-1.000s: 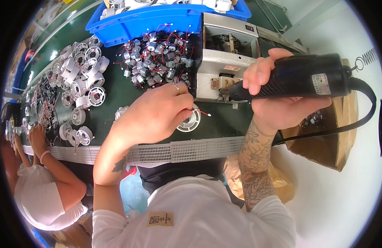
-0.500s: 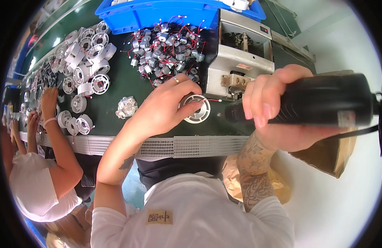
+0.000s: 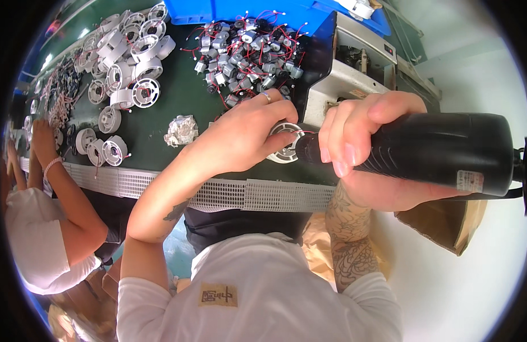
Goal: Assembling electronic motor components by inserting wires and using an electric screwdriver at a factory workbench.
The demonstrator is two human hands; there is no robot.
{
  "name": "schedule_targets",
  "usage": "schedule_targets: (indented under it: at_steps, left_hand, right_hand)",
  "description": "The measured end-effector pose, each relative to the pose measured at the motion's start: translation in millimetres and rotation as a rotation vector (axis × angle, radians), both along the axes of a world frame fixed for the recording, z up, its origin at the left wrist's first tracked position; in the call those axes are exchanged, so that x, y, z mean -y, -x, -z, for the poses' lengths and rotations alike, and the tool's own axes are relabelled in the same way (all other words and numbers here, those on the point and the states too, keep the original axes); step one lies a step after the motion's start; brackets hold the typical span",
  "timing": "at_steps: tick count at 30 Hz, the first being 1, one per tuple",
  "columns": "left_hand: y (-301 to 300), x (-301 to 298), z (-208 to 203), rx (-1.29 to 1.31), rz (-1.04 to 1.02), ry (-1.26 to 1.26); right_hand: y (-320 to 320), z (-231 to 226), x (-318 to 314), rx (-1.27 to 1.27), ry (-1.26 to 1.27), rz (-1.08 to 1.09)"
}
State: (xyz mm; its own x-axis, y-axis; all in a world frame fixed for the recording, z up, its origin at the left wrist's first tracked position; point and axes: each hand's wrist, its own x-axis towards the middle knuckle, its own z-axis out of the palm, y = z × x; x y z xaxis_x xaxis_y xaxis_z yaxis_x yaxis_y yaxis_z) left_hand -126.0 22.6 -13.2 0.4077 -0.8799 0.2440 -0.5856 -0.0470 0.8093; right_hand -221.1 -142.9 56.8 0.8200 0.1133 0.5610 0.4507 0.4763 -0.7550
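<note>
A small printed label (image 3: 470, 181) marks the black screwdriver (image 3: 434, 149) in the right hand's (image 3: 357, 137) wrapped fingers, its nose by the white ring (image 3: 283, 159) lying on the table (image 3: 161, 122) under the left hand's (image 3: 246, 134) thumb, pinched or not I cannot tell.

Dressed in white short-sleeved shirt (image 3: 263, 296) | marked at left chest with tan rectangular patch (image 3: 218, 294), dark-printed | clad below in black garment (image 3: 246, 225), cut partly hidden | ringed on one finger of left hand (image 3: 252, 128) with thin metallic band (image 3: 267, 97) | tattooed near left elbow, small dark motif (image 3: 176, 211) | tattooed along right forearm (image 3: 353, 251), dense dark linework.
</note>
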Motion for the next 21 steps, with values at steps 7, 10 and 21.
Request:
schedule_targets:
  at_steps: [7,10,21]
  left_hand:
    - [0,0,8,0.01,-0.011,0.015]
    - [0,-1,10,0.014,-0.003,0.035]
    - [34,-23,-3,0.369,-0.145,0.032]
  right_hand:
    - [1,1,-2,-0.031,0.066,0.018]
    - [-1,1,-2,-0.034,0.091,0.033]
    - [25,-17,30,0.108,-0.151,0.123]
